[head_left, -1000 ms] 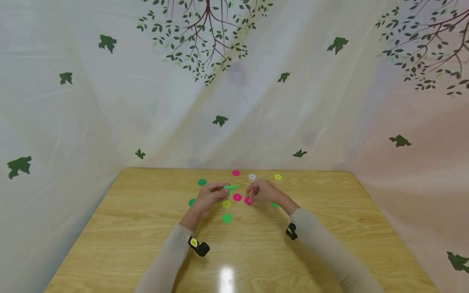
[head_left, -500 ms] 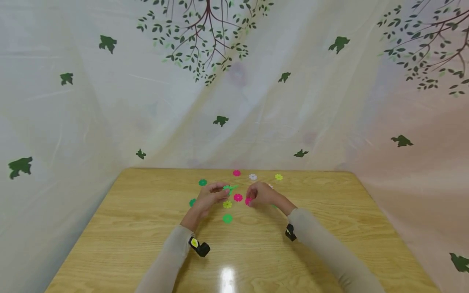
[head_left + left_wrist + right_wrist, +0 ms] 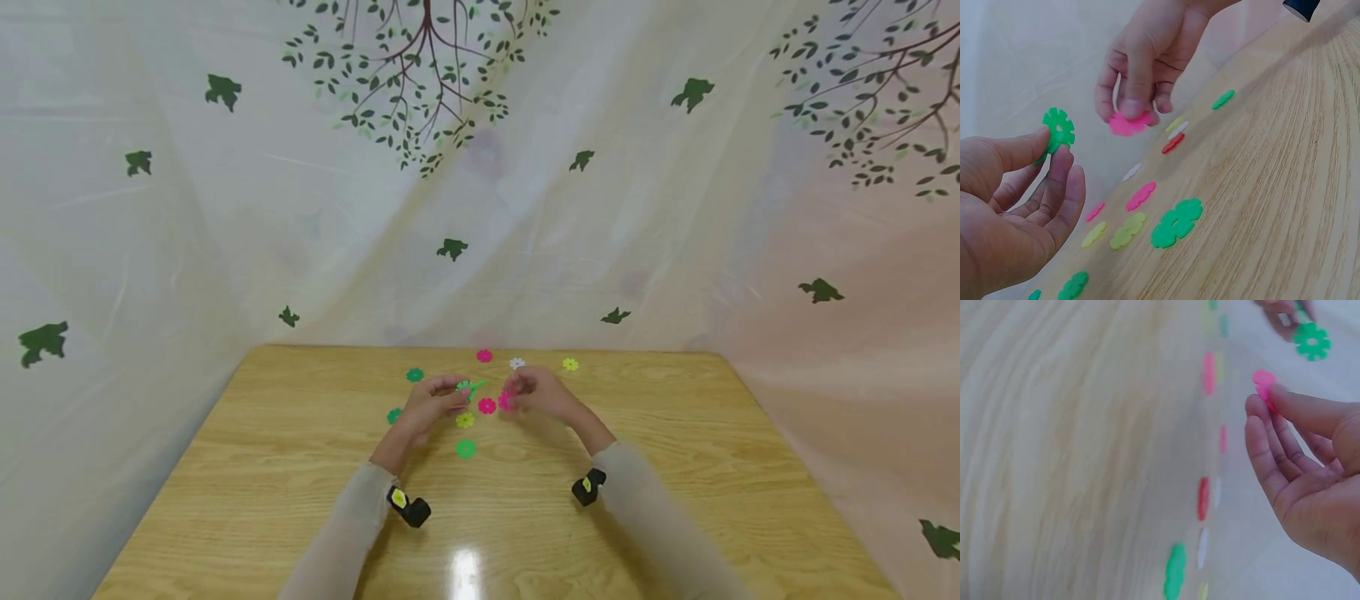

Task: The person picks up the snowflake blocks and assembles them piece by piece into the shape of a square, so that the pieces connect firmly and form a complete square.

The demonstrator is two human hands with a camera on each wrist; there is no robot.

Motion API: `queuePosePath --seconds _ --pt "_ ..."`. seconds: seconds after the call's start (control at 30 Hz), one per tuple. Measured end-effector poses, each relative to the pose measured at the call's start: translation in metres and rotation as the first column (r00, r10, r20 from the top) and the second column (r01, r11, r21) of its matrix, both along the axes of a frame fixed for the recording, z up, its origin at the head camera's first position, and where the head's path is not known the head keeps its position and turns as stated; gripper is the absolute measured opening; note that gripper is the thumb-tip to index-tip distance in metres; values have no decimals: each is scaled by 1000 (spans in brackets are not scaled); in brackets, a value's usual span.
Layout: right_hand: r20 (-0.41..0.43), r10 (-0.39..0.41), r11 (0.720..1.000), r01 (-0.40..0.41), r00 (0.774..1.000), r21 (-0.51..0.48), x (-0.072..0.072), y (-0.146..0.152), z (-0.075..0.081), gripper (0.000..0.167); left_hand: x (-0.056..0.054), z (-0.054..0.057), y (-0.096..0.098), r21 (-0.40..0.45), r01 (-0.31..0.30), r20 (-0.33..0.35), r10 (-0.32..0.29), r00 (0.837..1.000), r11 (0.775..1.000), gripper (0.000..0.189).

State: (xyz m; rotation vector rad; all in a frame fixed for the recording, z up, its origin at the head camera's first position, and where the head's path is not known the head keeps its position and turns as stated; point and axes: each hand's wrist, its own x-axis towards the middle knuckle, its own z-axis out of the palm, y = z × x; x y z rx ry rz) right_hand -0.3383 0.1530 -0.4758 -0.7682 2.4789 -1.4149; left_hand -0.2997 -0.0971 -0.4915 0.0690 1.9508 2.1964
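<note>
My left hand [image 3: 429, 406] pinches green notched flower discs [image 3: 1060, 128] between thumb and fingers. They look like two discs joined at an angle; the fingers partly cover the inner one. Facing it across a small gap, my right hand [image 3: 546, 395] holds a pink notched flower disc [image 3: 1127, 124] by its edge, raised above the table. The right wrist view shows that pink disc [image 3: 1264, 380] between thumb and fingertips, with a green disc [image 3: 1312, 342] beyond it. Beneath the hands lie another pink disc [image 3: 487, 406] and a yellow disc [image 3: 465, 420].
Loose discs are scattered on the wooden table [image 3: 300, 483]: green [image 3: 466, 448], dark green [image 3: 415, 375], pink [image 3: 484, 356], white [image 3: 517, 363] and yellow [image 3: 570, 364]. A red disc [image 3: 1173, 144] shows in the left wrist view. A patterned curtain [image 3: 360, 250] hangs behind the table.
My right hand has taken the pink disc from the table and lifted it slightly toward the left hand. The left hand stays in place with its green discs.
</note>
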Motion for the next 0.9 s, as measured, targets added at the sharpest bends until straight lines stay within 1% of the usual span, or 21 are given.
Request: queuePosePath --seconds 0.07,0.13,0.23,0.3,0.5,0.63,0.8,0.9 --pt "20 -43 997 44 999 -71 2 -2 3 20 0 0 0 -3 1 3 -1 1000 1000 38" --pt "47 -100 986 106 994 -132 4 -5 7 22 0 1 1 -5 8 0 -8 1000 1000 38" --pt "69 -164 959 176 984 -222 8 -8 11 23 1 2 2 6 15 -1 -15 1000 1000 39" --pt "75 -187 942 200 980 -270 10 -10 14 24 1 2 3 9 20 -1 -20 1000 1000 40" --pt "74 -173 920 188 982 -344 14 -13 12 24 2 2 5 7 28 14 -28 1000 1000 44" --pt "89 -174 911 195 981 -364 15 -15 11 24 1 2 7 6 29 5 -29 1000 1000 40" --pt "108 -170 916 197 980 -350 17 -18 10 23 2 2 11 17 25 -7 -25 1000 1000 34" --pt "112 -163 919 192 980 -346 18 -19 11 24 2 3 13 28 9 -6 -9 1000 1000 32"
